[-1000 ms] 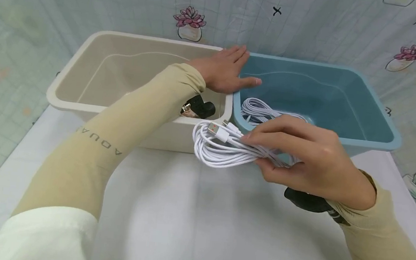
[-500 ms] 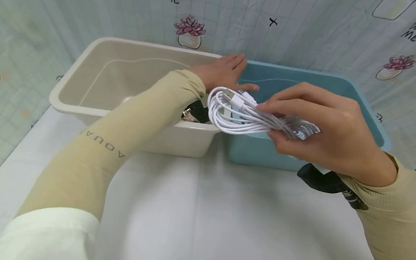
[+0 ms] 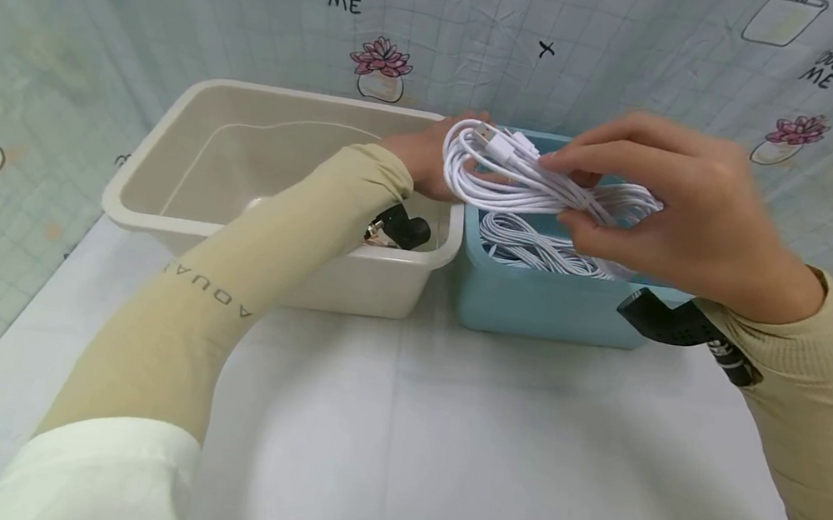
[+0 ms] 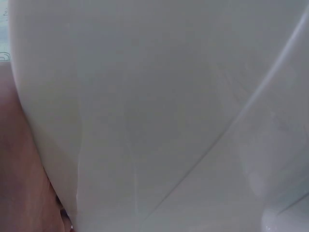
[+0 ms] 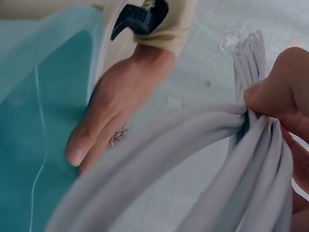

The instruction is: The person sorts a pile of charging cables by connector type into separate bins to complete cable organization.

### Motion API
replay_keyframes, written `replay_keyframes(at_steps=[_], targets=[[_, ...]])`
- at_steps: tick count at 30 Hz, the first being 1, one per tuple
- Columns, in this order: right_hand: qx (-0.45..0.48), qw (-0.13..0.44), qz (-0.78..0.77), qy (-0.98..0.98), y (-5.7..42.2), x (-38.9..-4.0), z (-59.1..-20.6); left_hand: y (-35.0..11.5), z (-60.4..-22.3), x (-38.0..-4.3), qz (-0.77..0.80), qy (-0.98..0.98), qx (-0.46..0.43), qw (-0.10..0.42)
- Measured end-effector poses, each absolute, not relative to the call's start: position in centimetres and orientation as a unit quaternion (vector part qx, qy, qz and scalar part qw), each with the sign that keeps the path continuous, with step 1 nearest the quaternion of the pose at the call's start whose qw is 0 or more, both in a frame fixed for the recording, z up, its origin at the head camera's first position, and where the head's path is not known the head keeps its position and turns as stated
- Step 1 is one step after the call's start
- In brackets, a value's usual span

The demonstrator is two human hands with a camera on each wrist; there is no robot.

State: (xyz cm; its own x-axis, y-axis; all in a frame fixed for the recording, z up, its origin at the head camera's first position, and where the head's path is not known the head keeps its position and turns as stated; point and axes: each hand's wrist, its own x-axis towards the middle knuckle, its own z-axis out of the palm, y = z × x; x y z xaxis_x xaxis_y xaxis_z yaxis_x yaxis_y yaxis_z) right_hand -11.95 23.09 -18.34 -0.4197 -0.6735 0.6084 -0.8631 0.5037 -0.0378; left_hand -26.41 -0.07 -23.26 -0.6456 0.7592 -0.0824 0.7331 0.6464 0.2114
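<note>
My right hand [image 3: 681,202] pinches a coiled white USB cable [image 3: 551,191] between thumb and fingers, its plugs lying at the left end of the coil. It is held above the blue bin [image 3: 533,305]. Another white coiled cable [image 3: 531,246] lies inside that bin, near its front left. My left hand [image 3: 422,156] rests at the adjoining rims of the beige bin [image 3: 354,283] and the blue one, partly hidden by the held coil. The right wrist view shows that left hand [image 5: 125,92] with fingers extended beside the blue bin, and the bundled cable strands [image 5: 145,150] up close.
Both bins stand side by side at the back of a white-covered table [image 3: 445,430], against a patterned curtain [image 3: 468,39]. Black camera mounts hang under the left wrist [image 3: 404,227] and the right wrist [image 3: 663,317]. The beige bin's inner wall [image 4: 159,96] fills the left wrist view.
My right hand has lifted the coiled cable up and to the right, from in front of the bins to over the blue bin. The left hand has stayed at the rims.
</note>
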Motion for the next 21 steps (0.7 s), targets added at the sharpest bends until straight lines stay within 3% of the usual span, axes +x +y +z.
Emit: replay_keyframes(at_steps=[4, 12, 21], targets=[[0.441, 0.265, 0.184, -0.837, 23.6, -12.6, -18.4, 0.4, -23.6, -26.5, 0.134, 0.906, 0.397, 0.066], [0.389, 0.247, 0.164, -0.872, 24.4, -13.7, -18.4, 0.8, -24.0, -27.3, 0.043, 0.930, 0.339, 0.136], [0.338, 0.243, 0.179, -0.891, 25.4, -15.3, -19.1, 0.8, -23.3, -26.4, 0.010, 0.929, 0.340, 0.144]])
